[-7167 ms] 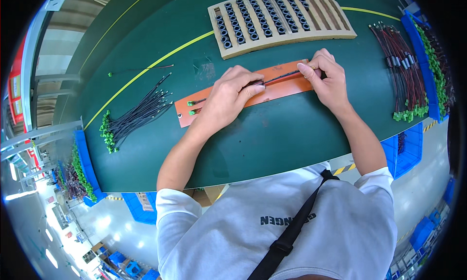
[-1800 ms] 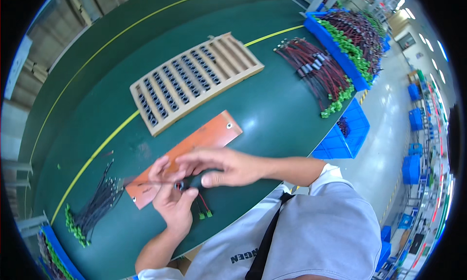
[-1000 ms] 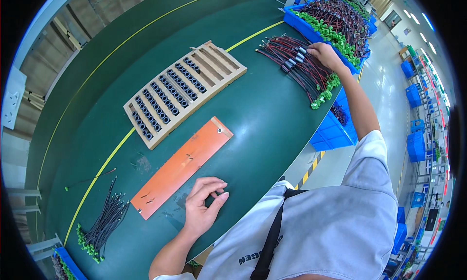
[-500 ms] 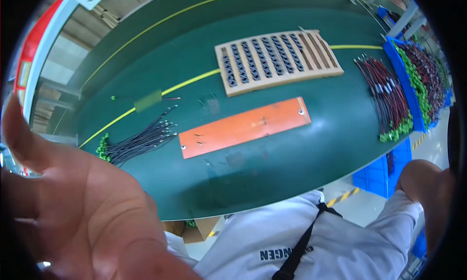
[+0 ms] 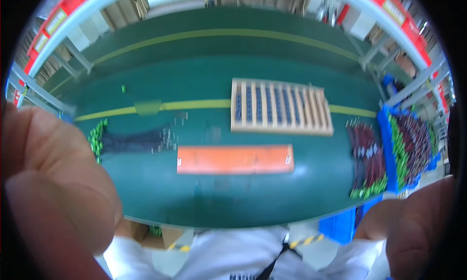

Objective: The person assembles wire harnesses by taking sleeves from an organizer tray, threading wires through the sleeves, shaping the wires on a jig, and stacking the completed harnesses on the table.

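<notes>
My left hand (image 5: 61,178) looms large at the left rim, raised close to the view, its fingers cut off and blurred. Across from it, my right hand (image 5: 418,221) is raised at the right rim; its fingers are hidden too. Neither hand touches anything on the green table (image 5: 243,195). Nearest to the left hand is a bundle of black cables (image 5: 131,140) with green connectors. Closest to the right are red and black cables (image 5: 367,153), also ending in green connectors. Between the hands lies a long orange board (image 5: 233,159) with a metal fastener at each end.
A slotted wooden tray (image 5: 282,130), partly filled with rows of dark parts, stands behind the orange board. At the right edge, a blue bin (image 5: 388,158) holds more cables. Below the table are another blue bin (image 5: 335,227) and a cardboard box (image 5: 170,235).
The view has swung level, and the table now appears straight across. My right hand has come further into view. My left hand has turned, with its spread fingers now out of sight.
</notes>
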The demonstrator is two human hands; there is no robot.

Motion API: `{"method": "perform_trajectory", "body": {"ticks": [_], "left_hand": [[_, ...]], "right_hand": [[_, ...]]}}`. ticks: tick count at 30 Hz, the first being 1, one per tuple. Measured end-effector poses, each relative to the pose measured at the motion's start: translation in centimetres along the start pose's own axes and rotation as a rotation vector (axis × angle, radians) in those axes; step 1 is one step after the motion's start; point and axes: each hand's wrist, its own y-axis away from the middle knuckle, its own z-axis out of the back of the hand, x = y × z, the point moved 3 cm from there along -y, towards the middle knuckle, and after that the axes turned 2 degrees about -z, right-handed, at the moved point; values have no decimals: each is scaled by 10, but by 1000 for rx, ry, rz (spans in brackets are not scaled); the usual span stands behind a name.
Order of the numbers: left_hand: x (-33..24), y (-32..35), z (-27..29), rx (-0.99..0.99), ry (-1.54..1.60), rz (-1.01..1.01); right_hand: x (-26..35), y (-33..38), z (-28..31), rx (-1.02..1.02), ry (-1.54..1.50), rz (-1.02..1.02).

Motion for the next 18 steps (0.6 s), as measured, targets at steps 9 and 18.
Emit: {"method": "perform_trajectory", "body": {"ticks": [9,18], "left_hand": [[-7,-16,85,-200,39,-107],[-2,32,46,-315,209,-133]], "right_hand": [[-17,-40,46,3,-141,179],[-17,-18,-18,-43,-198,216]]}}
